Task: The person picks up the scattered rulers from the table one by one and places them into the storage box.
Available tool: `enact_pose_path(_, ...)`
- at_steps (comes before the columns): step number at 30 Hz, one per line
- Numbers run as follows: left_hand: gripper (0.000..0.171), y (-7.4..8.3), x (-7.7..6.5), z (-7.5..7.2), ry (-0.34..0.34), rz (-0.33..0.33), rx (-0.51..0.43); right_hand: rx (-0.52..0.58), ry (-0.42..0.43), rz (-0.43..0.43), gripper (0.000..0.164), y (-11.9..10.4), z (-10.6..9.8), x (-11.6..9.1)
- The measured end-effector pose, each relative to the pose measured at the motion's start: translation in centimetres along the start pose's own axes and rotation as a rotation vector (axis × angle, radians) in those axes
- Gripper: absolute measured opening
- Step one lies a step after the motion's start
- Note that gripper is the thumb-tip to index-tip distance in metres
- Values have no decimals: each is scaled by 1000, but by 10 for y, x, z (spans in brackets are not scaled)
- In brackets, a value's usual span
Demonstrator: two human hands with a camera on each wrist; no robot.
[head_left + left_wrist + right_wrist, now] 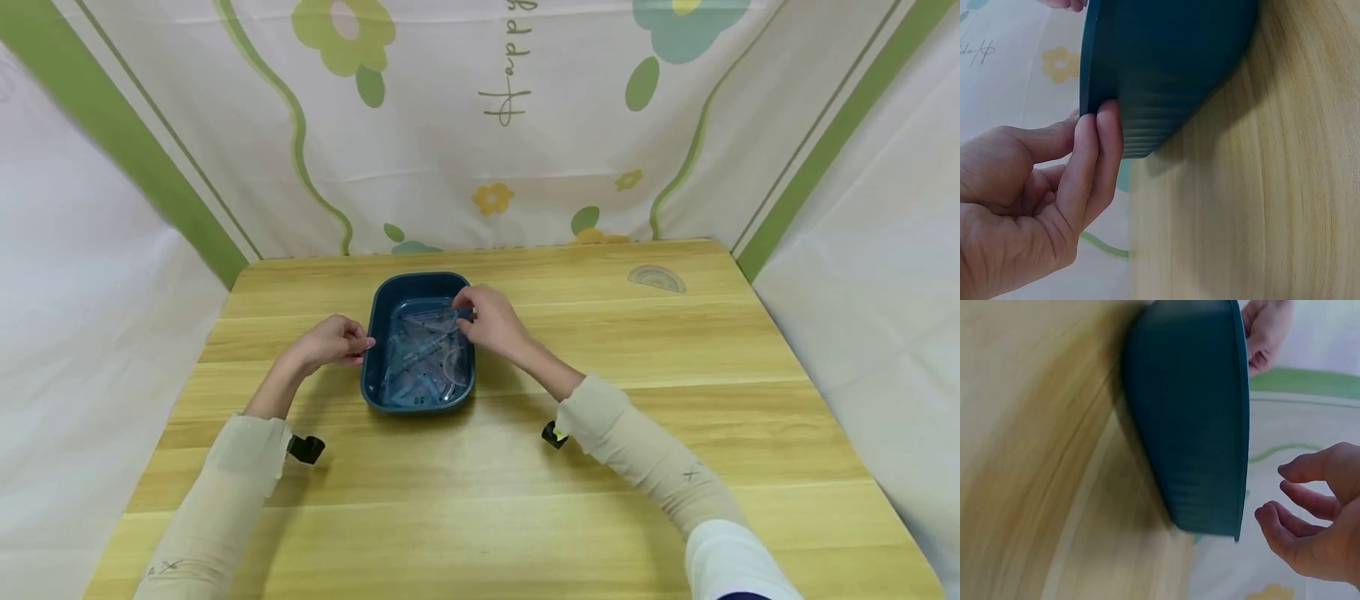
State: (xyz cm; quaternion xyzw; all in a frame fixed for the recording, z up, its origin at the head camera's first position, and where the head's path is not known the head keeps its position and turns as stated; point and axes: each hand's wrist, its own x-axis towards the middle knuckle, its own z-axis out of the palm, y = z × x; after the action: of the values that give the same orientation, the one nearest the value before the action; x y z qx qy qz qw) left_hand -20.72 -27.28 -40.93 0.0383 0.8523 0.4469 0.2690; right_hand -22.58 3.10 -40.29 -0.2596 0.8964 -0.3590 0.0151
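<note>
A dark blue plastic basin [418,410] stands on the table, with clear rulers and set squares [420,350] lying in it, overlapping one another. My left hand [333,342] pinches its left rim between thumb and fingers; the left wrist view shows the fingertips [1087,125] on the outer wall. My right hand [491,321] is over the basin's right rim, its thumb and fingers loosely bent and spread. In the right wrist view, nothing shows between the fingers of that hand [1316,515], which are just off the rim.
A clear protractor [657,278] lies on the wooden table [600,517] at the back right. Behind the table hangs a white cloth [435,150] printed with flowers. A black wrist camera [306,449] sits by the left sleeve, another [553,434] by the right.
</note>
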Motion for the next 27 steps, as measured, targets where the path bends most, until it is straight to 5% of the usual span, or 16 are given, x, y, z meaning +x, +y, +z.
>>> enact_pose_path(27, 21, -2, -13, -1, 13, -13, -19, -1, 40, 168, 31, 104, -83, -33)
